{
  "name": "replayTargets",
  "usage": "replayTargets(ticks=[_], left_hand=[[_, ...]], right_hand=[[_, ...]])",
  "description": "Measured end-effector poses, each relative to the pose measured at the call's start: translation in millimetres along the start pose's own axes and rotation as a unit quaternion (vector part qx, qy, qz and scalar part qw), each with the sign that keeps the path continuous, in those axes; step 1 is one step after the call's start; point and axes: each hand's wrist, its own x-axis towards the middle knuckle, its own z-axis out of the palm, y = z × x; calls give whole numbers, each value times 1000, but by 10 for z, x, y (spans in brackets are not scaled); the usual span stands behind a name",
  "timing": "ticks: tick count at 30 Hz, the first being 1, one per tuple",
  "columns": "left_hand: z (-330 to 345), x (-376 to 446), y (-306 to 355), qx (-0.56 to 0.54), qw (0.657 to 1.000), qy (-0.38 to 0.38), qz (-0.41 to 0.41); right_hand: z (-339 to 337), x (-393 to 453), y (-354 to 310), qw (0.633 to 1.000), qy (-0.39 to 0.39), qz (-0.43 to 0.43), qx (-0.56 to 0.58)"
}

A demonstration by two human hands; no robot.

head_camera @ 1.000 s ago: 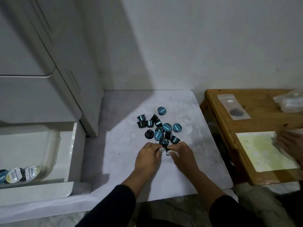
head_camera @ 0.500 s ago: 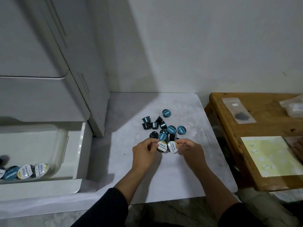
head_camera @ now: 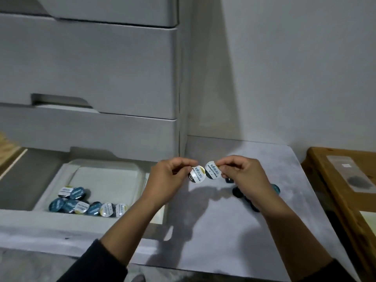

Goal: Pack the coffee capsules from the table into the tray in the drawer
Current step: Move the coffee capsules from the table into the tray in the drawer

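While both hands hang in the air above the seam between table [head_camera: 234,231] and drawer [head_camera: 61,222], each one pinches a single capsule by its rim: the left hand [head_camera: 168,180] holds the left capsule [head_camera: 197,174] between thumb and fingertips, and the right hand [head_camera: 244,176] holds the right capsule [head_camera: 212,170] the same way, the two lids nearly touching and tipped toward the camera. The tray [head_camera: 105,174] lies down and to the left of both hands, inside the open drawer, so the left hand is the nearer one and would likely reach it first; the right would have to cross farther over the drawer's edge. A cluster of packed capsules [head_camera: 85,206] already sits along the tray's near side, leaving bare floor toward the back. A few loose capsules [head_camera: 237,192] remain on the table, partly hidden under the right wrist. Both held lids are white and dark and read "EXCELSO" with "ROBUSTA GOLD" beneath it; the writing on the blue lids in the tray is too small to read.
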Motion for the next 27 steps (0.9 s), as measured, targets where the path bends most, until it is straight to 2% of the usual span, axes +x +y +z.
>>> replayTargets(ticks=[7, 13, 19, 27], left_hand=[[-1448, -11, -528, 151, 986, -73, 15], [-2360, 244, -1244, 231, 959, -164, 15], [-2558, 508, -1655, 238, 944, -230, -10], [-2577, 674, -1885, 256, 922, -291, -32]], right_hand=[[1276, 132, -215, 993, -113, 4, -42], [2350, 383, -129, 981, -165, 45, -88], [2876, 563, -2, 971, -146, 110, -154], [3055, 645, 181, 958, -153, 163, -180]])
